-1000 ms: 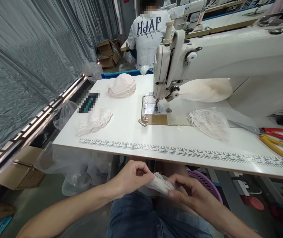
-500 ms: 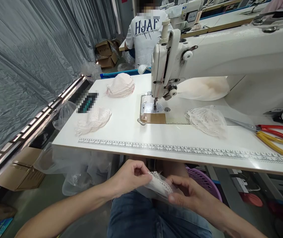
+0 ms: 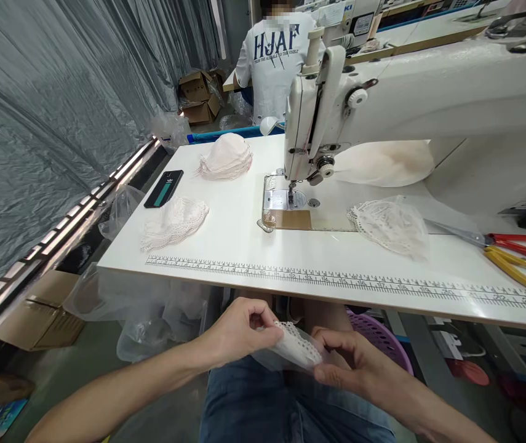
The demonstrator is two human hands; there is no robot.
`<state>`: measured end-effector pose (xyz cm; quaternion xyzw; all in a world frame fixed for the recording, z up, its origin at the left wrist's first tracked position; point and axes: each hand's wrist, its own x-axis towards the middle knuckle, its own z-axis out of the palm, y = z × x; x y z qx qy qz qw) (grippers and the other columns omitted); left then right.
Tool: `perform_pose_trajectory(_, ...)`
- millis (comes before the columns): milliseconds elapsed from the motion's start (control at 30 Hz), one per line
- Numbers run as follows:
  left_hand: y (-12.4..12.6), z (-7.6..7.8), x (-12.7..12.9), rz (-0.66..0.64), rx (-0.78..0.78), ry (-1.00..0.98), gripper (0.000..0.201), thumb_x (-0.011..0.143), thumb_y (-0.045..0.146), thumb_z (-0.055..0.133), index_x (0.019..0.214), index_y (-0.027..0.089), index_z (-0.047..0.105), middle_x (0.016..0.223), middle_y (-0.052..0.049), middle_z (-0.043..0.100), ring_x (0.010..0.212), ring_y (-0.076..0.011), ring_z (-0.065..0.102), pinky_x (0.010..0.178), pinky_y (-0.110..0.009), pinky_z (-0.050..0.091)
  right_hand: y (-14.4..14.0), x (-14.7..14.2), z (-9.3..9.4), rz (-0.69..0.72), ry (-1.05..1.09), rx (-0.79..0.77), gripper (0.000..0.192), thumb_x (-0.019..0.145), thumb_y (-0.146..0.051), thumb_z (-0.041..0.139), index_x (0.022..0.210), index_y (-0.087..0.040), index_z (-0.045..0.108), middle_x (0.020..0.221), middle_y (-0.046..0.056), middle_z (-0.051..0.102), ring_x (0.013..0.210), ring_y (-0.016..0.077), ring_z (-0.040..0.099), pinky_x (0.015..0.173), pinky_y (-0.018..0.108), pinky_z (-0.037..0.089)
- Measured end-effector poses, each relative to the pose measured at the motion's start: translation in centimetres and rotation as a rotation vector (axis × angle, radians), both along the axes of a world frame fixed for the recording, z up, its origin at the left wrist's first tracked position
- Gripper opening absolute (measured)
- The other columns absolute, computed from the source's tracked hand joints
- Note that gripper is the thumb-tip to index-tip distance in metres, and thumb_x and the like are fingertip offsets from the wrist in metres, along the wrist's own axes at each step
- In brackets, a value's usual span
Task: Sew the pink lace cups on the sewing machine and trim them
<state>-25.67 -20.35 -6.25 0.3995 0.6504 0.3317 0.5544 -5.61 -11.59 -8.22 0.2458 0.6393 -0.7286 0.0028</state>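
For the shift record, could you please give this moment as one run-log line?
left hand: pinching lace piece | right hand: pinching same piece | place: over lap, below table edge

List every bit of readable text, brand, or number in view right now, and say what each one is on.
"HJAF": large letters on the back of the co-worker's white T-shirt.
Line of small print under it: too blurred to read.
"KI": end of a brand name on the far sewing machine; the rest is hidden.
Ruler scale along the table's front edge: numbers too small to read.
Phone: logo unreadable.
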Motion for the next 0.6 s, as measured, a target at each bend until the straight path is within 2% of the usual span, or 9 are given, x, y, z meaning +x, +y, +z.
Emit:
perform_pose_trajectory(133,0.07,-0.07,0.18,0.038,0.001,-0.010,0.014,0.069,0.022,0.065,0.065,0.013,0.055,0.075,-0.002,0.061,0.067,-0.0111,0.053,0.060,-0.020,0.040,-0.12,-0.34,-0.36,0.007,0.018,-0.032,0.029,0.077,-0.048,0.062,0.070,-0.021,0.055,0.071,-0.003,0.045,0.069,0.0135,0.041,0.063,0.022,0.035)
perform_pose_trajectory(200,0.10,0.13,0.17,0.065,-0.017,-0.051,0.015,0.067,0.021,0.068,0.075,0.013,0.057,0.072,0.000,0.059,0.066,-0.0106,0.053,0.060,-0.021,0.041,-0.19,-0.59,-0.42,0.006,0.011,-0.058,0.028,0.079,-0.047,0.059,0.069,-0.021,0.055,0.070,-0.003,0.044,0.066,0.0125,0.040,0.060,0.021,0.033)
perform_pose_trajectory(333,-0.01,0.45,-0.15,0.059,-0.087,-0.196,0.036,0.064,0.020,0.070,0.098,0.013,0.061,0.072,0.001,0.059,0.065,-0.0102,0.053,0.064,-0.022,0.041,-0.21,-0.85,-0.30,0.000,0.011,-0.050,0.027,0.079,-0.045,0.060,0.067,-0.021,0.055,0.070,-0.003,0.044,0.067,0.0130,0.041,0.060,0.022,0.034)
perform_pose_trajectory(467,-0.19,0.40,-0.35,0.013,-0.171,-0.229,0.025,0.063,0.021,0.070,0.086,0.012,0.069,0.070,0.000,0.060,0.064,-0.0105,0.051,0.063,-0.023,0.039,-0.17,-0.64,-0.32,0.055,0.046,-0.054,0.022,0.081,-0.041,0.058,0.071,-0.022,0.056,0.076,-0.002,0.047,0.072,0.0139,0.044,0.064,0.022,0.036)
perform_pose_trajectory(600,-0.37,0.34,-0.28,-0.019,-0.193,-0.204,0.013,0.066,0.022,0.067,0.074,0.011,0.067,0.065,0.001,0.057,0.061,-0.0094,0.048,0.059,-0.022,0.035,-0.22,-0.35,-0.60,0.088,0.074,-0.059,0.020,0.086,-0.039,0.054,0.076,-0.022,0.055,0.079,-0.003,0.047,0.074,0.0136,0.044,0.067,0.023,0.035)
